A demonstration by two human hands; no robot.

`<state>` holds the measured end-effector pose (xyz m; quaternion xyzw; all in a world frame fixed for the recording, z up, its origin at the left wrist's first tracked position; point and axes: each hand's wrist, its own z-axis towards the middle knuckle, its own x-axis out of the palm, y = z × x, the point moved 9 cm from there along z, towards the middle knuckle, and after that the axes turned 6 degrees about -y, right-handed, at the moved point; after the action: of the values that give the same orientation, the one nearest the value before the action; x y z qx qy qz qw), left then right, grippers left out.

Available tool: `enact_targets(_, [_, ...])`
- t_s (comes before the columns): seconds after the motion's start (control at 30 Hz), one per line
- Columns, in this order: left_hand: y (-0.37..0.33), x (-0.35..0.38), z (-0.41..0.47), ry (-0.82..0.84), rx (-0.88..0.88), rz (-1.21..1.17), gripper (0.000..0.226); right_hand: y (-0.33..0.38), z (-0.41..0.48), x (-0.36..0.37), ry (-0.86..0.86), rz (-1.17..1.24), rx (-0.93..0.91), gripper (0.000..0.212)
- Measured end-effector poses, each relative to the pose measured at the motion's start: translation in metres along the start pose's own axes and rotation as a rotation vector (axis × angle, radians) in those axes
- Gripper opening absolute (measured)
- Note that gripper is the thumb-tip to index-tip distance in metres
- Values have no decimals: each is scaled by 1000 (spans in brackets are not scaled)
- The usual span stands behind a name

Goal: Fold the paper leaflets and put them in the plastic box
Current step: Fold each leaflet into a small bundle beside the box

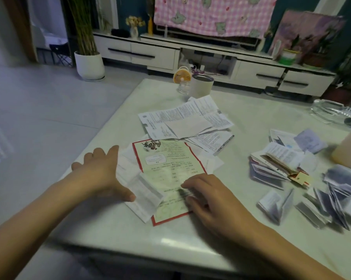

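Note:
A red-bordered green leaflet (168, 170) lies flat on the white table (114, 229), on top of some white slips (139, 190). My right hand (209, 201) rests on the leaflet's lower right part with its fingertips pressing the paper. My left hand (102, 170) hovers over the slips at the leaflet's left edge, fingers spread and holding nothing. More unfolded printed leaflets (186, 122) lie behind it. Several folded leaflets (281, 164) are heaped at the right. A clear plastic box (330, 112) stands at the far right edge.
A white metal cup (201, 85), a small glass jar (183, 86) and a yellow mini fan (182, 75) stand at the table's far edge. A pale bottle (348, 146) stands at the right. Beyond are a TV cabinet (170, 51) and a potted plant (88, 63).

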<state>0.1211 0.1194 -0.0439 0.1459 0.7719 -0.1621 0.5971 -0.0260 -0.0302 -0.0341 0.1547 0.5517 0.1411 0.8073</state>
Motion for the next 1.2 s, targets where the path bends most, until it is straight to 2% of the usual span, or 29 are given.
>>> enact_targets(0.17, [5, -8, 3, -95, -15, -104, 76, -1, 1, 2, 16, 7, 3, 34])
enact_targets(0.33, [-2, -18, -1, -170, -8, -92, 55, -4, 0, 0, 14, 28, 25, 43])
enact_targets(0.4, [-3, -24, -4, -157, 4, -178, 48, -3, 0, 1, 49, 31, 11, 50])
enact_targets(0.43, [-4, -27, -6, -130, 5, -237, 51, 0, -2, 2, 85, 28, -15, 55])
enact_targets(0.5, [-4, -31, -10, -81, -24, -338, 71, 3, -6, 7, 187, 31, -34, 69])
enact_targets(0.6, [-5, -36, -13, -95, -41, -391, 87, 0, -8, 12, 251, -9, 2, 81])
enact_targets(0.7, [-8, -45, -12, -207, 13, -434, 94, 10, -3, 11, 109, -118, -85, 73])
enact_targets(0.8, [-15, -59, -17, -388, 102, -404, 57, 22, -1, 8, 1, -316, -245, 42])
enact_targets(0.87, [-20, -66, -21, -477, 134, -441, 39, 23, -2, 5, -17, -346, -267, 32])
enact_targets(0.93, [-21, -73, -25, -583, 147, -585, 36, 14, -1, 0, 4, -179, -155, 30])
enact_targets(1.0, [-21, -85, -36, -749, 162, -785, 38, 2, 1, -18, -108, -4, -38, 24])
enact_targets(1.07, [-22, -90, -41, -818, 150, -958, 38, -8, 5, -45, -292, 172, 76, 17])
enact_targets(1.13, [-30, -85, -34, -749, 143, -1091, 41, -17, 5, -74, -459, 366, 171, 16])
enact_targets(1.2, [-49, -73, -25, -572, 191, -1218, 58, -30, 3, -90, -493, 696, 341, 19])
